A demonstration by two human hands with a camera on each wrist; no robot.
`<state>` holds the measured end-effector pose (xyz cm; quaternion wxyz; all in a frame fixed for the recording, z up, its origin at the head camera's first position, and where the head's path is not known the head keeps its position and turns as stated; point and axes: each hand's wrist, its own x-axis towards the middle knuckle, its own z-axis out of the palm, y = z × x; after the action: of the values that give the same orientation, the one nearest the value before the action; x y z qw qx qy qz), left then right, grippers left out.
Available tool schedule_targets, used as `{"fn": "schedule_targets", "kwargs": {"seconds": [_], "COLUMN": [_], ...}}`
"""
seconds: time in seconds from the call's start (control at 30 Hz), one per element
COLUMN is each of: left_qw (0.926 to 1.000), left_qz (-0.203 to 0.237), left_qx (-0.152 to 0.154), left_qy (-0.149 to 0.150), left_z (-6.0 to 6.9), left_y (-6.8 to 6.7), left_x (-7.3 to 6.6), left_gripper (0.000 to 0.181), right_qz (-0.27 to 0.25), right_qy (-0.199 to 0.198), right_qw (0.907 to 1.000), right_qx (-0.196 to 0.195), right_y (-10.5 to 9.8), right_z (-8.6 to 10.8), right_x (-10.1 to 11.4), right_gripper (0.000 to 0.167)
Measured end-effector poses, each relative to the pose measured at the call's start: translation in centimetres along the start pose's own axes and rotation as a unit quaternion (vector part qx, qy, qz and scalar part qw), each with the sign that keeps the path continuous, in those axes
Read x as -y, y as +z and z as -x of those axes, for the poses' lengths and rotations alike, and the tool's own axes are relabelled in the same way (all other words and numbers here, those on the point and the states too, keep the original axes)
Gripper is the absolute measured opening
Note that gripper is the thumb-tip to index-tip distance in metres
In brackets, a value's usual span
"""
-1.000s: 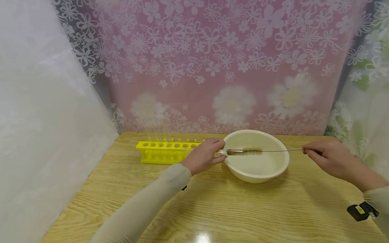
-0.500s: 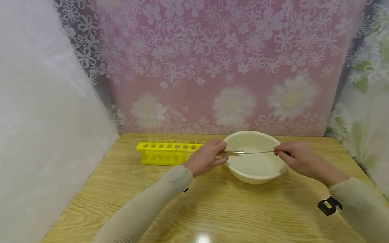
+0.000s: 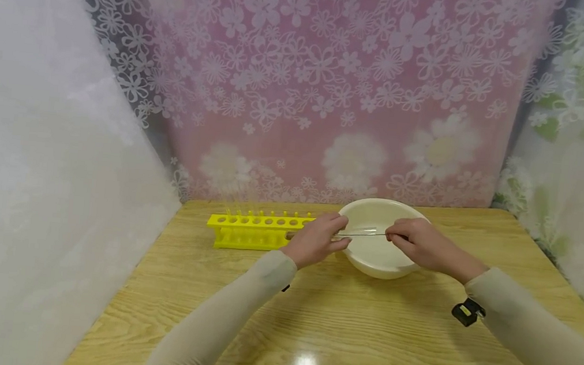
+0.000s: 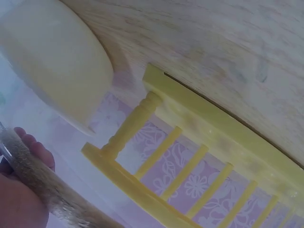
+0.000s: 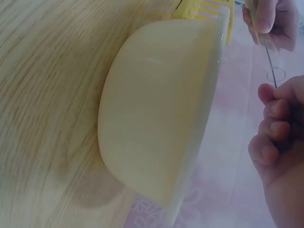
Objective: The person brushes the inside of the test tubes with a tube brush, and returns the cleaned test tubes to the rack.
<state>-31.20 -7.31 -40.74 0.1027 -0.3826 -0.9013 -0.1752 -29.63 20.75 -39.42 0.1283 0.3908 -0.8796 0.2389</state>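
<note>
My left hand [image 3: 318,241] grips a clear glass test tube [image 3: 369,231] held roughly level, its mouth toward the right, over a cream basin [image 3: 379,273]. Inside the tube is a test tube brush; its bristles [image 4: 45,183] fill the tube in the left wrist view, and they show left of the hand in the head view. My right hand [image 3: 419,240] pinches the brush's thin wire handle [image 5: 271,64] between thumb and forefinger, just outside the tube mouth. The left palm and fingers hide the middle of the tube.
Left of the basin stands a yellow test tube rack [image 3: 247,222] with pegs along its back. Several clear test tubes [image 3: 238,204] stand at its left end. A wooden table [image 3: 258,330] lies beneath, with a pink floral curtain [image 3: 300,90] behind.
My right hand has moved left toward my left hand, pushing the brush from the tube's mouth deep into it. The left hand stays nearly in place.
</note>
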Motion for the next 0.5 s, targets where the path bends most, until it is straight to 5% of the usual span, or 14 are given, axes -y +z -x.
{"fn": "schedule_targets", "kwargs": {"seconds": [0.5], "left_qw": [0.9997], "left_qz": [0.003], "left_qx": [-0.002], "left_qy": [0.026], "left_z": [-0.7], "left_y": [0.3], "left_x": [-0.3], "left_gripper": [0.026], "right_qz": [-0.021], "right_qy": [0.026], "right_qw": [0.9994], "right_qx": [0.01], "right_y": [-1.6], "right_z": [1.4], "right_x": [-0.6], "right_gripper": [0.02]}}
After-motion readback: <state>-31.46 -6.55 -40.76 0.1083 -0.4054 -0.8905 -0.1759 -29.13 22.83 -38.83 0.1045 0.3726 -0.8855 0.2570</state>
